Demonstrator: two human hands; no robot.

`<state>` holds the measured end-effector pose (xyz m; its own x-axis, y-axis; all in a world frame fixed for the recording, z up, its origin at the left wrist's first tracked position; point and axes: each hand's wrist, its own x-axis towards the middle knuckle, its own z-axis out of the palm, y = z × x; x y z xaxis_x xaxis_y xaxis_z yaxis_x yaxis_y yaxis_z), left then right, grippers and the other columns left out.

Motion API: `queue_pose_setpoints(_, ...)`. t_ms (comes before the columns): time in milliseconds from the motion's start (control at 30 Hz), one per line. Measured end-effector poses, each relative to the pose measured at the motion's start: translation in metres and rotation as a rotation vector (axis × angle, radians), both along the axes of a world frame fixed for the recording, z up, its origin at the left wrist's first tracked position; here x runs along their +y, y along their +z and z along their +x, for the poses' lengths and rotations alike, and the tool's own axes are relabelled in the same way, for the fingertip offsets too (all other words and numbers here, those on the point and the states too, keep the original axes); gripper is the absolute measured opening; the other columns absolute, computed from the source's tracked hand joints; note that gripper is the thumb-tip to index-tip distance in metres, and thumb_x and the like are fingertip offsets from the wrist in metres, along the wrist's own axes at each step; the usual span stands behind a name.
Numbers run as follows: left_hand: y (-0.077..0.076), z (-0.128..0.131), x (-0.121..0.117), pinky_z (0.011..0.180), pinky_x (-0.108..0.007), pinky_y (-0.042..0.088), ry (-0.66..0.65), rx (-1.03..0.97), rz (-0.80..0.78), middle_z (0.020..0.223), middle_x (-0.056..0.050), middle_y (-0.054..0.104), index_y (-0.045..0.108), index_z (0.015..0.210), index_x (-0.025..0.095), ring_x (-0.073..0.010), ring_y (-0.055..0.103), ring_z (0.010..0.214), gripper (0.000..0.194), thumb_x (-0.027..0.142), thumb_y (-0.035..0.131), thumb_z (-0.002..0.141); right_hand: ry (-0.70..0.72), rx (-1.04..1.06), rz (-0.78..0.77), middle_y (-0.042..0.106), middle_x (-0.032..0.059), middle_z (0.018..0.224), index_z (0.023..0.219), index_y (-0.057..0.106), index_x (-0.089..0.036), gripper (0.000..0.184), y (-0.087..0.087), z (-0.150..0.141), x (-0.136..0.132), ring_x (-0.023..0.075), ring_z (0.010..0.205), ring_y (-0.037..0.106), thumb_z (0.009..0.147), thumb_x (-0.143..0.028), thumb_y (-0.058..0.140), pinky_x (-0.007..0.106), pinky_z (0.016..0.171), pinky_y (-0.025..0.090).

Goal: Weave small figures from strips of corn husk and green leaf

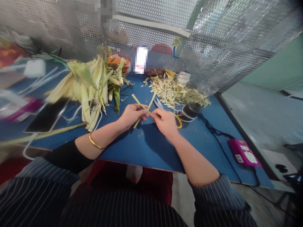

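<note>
Two thin pale-yellow leaf strips (142, 105) cross each other above the blue table (146, 148). My left hand (131, 115) is closed and pinches the strips from the left, at their crossing. From the right, my right hand (164, 121) is closed and pinches the same crossing, fingertips almost touching the left hand's. A gold bangle (94, 142) sits on my left wrist. Scissors with a yellow handle (176, 118) lie on the table just behind my right hand.
A heap of green-yellow leaves (92, 82) lies to the left, a pile of shredded trimmings (175, 91) at the back right. A black spool (191, 110), a dark phone (47, 115) with a white cable, a magenta power strip (243, 153). Perforated metal screens enclose the back.
</note>
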<state>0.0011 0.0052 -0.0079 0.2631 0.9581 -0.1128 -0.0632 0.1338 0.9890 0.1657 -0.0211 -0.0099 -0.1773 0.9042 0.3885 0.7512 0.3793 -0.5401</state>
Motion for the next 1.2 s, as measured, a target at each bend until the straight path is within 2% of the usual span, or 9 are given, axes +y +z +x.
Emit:
queue_pose_setpoints(200, -0.003, 0.004, 0.0, 0.057, -0.023, 0.049, 0.024, 0.018, 0.014, 0.069, -0.006, 0.069, 0.065, 0.097, 0.007, -0.0086, 0.058, 0.05, 0.023, 0.015, 0.063, 0.076, -0.019, -0.092, 0.03, 0.063, 0.0, 0.066, 0.074, 0.064, -0.021, 0.02, -0.005, 0.0, 0.001, 0.0149, 0.06, 0.054, 0.087, -0.028, 0.049, 0.027, 0.059, 0.035)
queue_pose_setpoints(367, 0.006, 0.003, -0.003, 0.069, -0.029, 0.053, -0.072, -0.115, -0.083, 0.081, -0.009, 0.072, 0.061, 0.115, 0.01, -0.0128, 0.066, 0.061, 0.037, 0.013, 0.058, 0.078, -0.049, -0.178, 0.216, 0.069, 0.0032, 0.084, 0.086, 0.066, -0.022, 0.021, -0.005, 0.008, 0.007, 0.0185, 0.081, 0.06, 0.089, -0.023, 0.046, 0.034, 0.087, 0.036)
queue_pose_setpoints(500, 0.01, -0.004, 0.004, 0.066, -0.027, 0.053, -0.088, -0.147, -0.08, 0.083, -0.008, 0.073, 0.064, 0.112, 0.016, -0.0141, 0.068, 0.066, 0.036, 0.011, 0.052, 0.078, -0.074, -0.174, 0.312, 0.068, 0.0033, 0.085, 0.088, 0.065, -0.022, 0.022, 0.002, 0.013, 0.008, 0.0182, 0.083, 0.059, 0.091, -0.023, 0.044, 0.035, 0.09, 0.035)
queue_pose_setpoints(600, 0.011, -0.011, 0.012, 0.06, -0.025, 0.052, -0.002, -0.179, -0.184, 0.079, -0.008, 0.073, 0.067, 0.104, 0.016, -0.0158, 0.068, 0.065, 0.027, 0.027, 0.052, 0.085, -0.06, -0.203, 0.343, 0.067, 0.0032, 0.086, 0.088, 0.064, -0.023, 0.023, 0.009, 0.015, 0.008, 0.0183, 0.084, 0.058, 0.092, -0.023, 0.042, 0.035, 0.09, 0.035)
queue_pose_setpoints(700, 0.014, -0.016, 0.015, 0.057, -0.027, 0.052, -0.066, -0.202, -0.294, 0.075, -0.009, 0.072, 0.068, 0.097, 0.014, -0.0181, 0.068, 0.062, 0.041, 0.049, 0.052, 0.083, -0.023, -0.262, 0.347, 0.066, 0.0024, 0.083, 0.086, 0.063, -0.023, 0.024, 0.013, 0.015, 0.008, 0.0177, 0.082, 0.057, 0.092, -0.022, 0.041, 0.034, 0.092, 0.034)
queue_pose_setpoints(767, 0.017, -0.017, 0.012, 0.057, -0.027, 0.051, -0.148, -0.158, -0.244, 0.077, -0.01, 0.072, 0.068, 0.1, 0.013, -0.0184, 0.068, 0.062, 0.043, 0.049, 0.062, 0.077, 0.006, -0.303, 0.333, 0.065, 0.0022, 0.082, 0.086, 0.064, -0.022, 0.024, 0.013, 0.015, 0.008, 0.0172, 0.081, 0.057, 0.092, -0.021, 0.04, 0.034, 0.093, 0.033)
queue_pose_setpoints(833, 0.019, -0.015, 0.007, 0.058, -0.026, 0.05, -0.207, -0.088, -0.141, 0.078, -0.009, 0.072, 0.067, 0.106, 0.013, -0.0174, 0.068, 0.063, 0.04, 0.035, 0.071, 0.072, 0.032, -0.334, 0.315, 0.065, 0.0024, 0.082, 0.088, 0.064, -0.022, 0.024, 0.011, 0.015, 0.009, 0.017, 0.081, 0.057, 0.091, -0.02, 0.041, 0.035, 0.095, 0.032)
queue_pose_setpoints(933, 0.02, -0.012, 0.001, 0.053, -0.023, 0.046, -0.267, -0.007, -0.071, 0.077, -0.01, 0.071, 0.066, 0.11, 0.011, -0.0148, 0.067, 0.06, 0.039, 0.018, 0.07, 0.072, 0.053, -0.346, 0.296, 0.067, 0.0026, 0.085, 0.089, 0.065, -0.023, 0.025, 0.01, 0.015, 0.009, 0.0172, 0.082, 0.058, 0.091, -0.019, 0.04, 0.037, 0.098, 0.029)
queue_pose_setpoints(1200, 0.004, -0.006, 0.003, 0.041, -0.019, 0.036, -0.198, 0.107, -0.023, 0.088, -0.011, 0.071, 0.069, 0.103, 0.013, -0.0102, 0.063, 0.053, 0.029, 0.026, 0.065, 0.079, 0.081, -0.413, 0.313, 0.067, 0.0021, 0.08, 0.086, 0.067, -0.023, 0.027, 0.008, 0.011, 0.007, 0.0169, 0.079, 0.058, 0.093, -0.027, 0.041, 0.038, 0.1, 0.027)
